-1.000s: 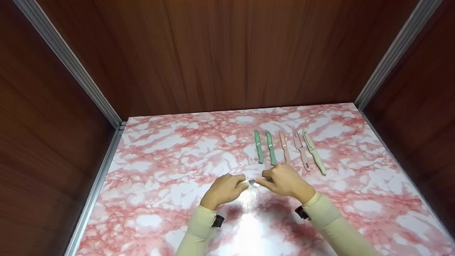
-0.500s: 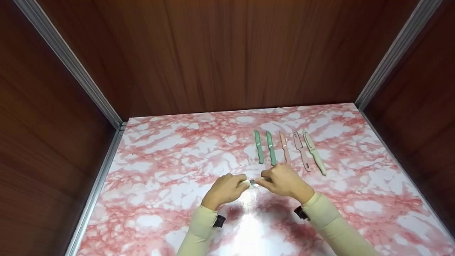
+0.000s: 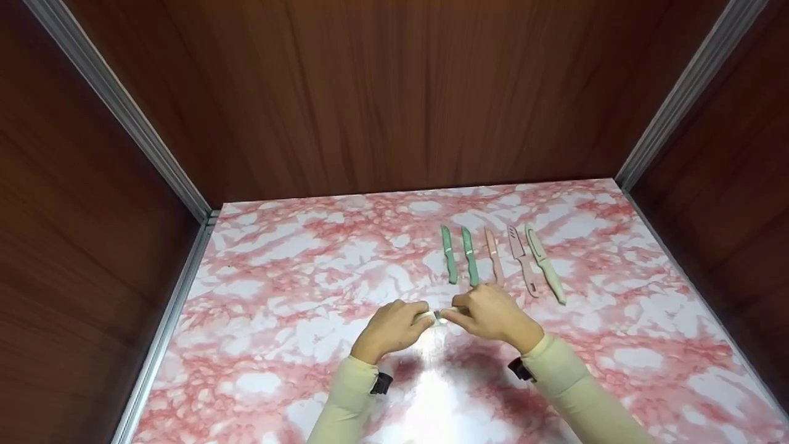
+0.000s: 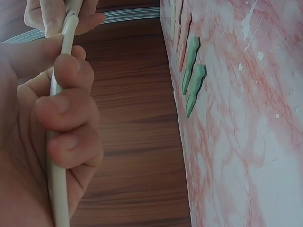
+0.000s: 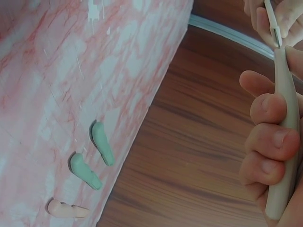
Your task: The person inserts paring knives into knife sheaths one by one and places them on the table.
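Over the table, my left hand (image 3: pixel 389 328) grips a cream blade cover (image 4: pixel 58 189), fingers curled round it as the left wrist view shows. My right hand (image 3: pixel 493 312) holds the cream handle of a knife (image 5: pixel 284 80). The cover and handle line up end to end between the hands. A short strip of grey blade (image 3: pixel 438 315) shows between them in the head view; the rest of the blade is hidden.
Beyond the right hand lie two green knives (image 3: pixel 449 255) (image 3: pixel 470 256), an orange-pink knife (image 3: pixel 493 250), a pink knife (image 3: pixel 524 265) and a pale green knife (image 3: pixel 546 265) in a row. Brown wood panels (image 3: pixel 394 92) enclose the marbled table (image 3: pixel 277 277) at back and sides.
The hands have drawn slightly closer together, and less of the blade shows between the cover and the handle. The knives in the row have not moved.
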Available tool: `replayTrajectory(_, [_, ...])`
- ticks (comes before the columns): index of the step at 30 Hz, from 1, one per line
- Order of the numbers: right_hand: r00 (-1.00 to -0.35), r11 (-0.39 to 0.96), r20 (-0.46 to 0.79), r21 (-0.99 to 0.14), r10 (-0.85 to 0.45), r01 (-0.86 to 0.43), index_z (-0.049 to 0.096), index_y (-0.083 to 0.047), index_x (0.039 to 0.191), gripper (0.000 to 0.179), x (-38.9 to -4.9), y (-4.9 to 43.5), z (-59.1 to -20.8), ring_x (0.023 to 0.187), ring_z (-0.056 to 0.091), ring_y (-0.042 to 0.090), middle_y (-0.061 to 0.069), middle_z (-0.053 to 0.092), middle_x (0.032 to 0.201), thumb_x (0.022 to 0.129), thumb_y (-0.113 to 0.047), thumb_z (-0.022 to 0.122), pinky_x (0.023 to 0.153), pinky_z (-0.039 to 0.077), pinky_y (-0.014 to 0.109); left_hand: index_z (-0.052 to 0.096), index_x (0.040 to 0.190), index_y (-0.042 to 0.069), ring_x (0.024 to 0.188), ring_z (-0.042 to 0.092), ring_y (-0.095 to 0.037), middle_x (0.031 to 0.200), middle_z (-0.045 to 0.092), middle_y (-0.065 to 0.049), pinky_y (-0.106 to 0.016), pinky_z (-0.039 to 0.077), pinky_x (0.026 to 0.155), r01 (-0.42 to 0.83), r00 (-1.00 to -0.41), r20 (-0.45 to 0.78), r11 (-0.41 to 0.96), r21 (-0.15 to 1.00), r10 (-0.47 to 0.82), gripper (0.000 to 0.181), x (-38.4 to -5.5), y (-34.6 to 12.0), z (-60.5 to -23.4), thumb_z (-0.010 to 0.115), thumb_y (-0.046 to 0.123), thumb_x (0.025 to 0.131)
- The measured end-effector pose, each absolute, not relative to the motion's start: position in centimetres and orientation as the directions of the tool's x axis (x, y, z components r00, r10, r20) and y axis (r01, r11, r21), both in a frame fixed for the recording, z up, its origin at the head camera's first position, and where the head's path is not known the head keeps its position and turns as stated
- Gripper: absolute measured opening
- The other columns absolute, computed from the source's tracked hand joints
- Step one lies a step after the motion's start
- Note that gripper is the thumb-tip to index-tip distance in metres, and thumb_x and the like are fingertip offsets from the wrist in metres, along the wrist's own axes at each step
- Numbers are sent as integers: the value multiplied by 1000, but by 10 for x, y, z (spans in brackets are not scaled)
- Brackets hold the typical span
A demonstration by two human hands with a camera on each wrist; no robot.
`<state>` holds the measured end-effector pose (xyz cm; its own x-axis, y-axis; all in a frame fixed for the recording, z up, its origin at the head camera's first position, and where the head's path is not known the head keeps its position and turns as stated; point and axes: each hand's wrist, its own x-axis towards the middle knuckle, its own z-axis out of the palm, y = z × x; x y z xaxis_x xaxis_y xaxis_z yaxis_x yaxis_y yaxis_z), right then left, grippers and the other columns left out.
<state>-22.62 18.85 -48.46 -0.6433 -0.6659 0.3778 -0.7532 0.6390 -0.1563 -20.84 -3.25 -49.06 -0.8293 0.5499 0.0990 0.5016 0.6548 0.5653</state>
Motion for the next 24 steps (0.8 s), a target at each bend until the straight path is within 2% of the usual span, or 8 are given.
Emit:
replayTrajectory(5, [-646,645,372,-145,-667,-750,46,-23,57,42,-226,188,-484,41,28,0,-16,28,49,91,-44,59,41,25,22,42,70,18,49,28,-4,58,30,10,-22,28,49,495,-830,87,656,569,551,30,-209,-32,-491,51,30,96])
replayTrajectory(17, [-641,640,382,-148,-666,-754,43,-24,56,44,-226,186,-484,42,26,0,-16,25,49,91,-45,58,41,25,23,42,69,18,49,27,-5,58,29,10,-23,27,49,505,-827,96,656,560,555,32,-209,-32,-491,50,32,97])
replayTrajectory(24, [-638,632,382,-161,-668,-758,39,-24,54,46,-226,185,-484,44,22,-1,-17,21,50,92,-43,58,42,22,21,39,68,17,48,25,-4,57,27,10,-21,27,48,502,-819,88,634,588,567,34,-209,-31,-491,49,31,98])
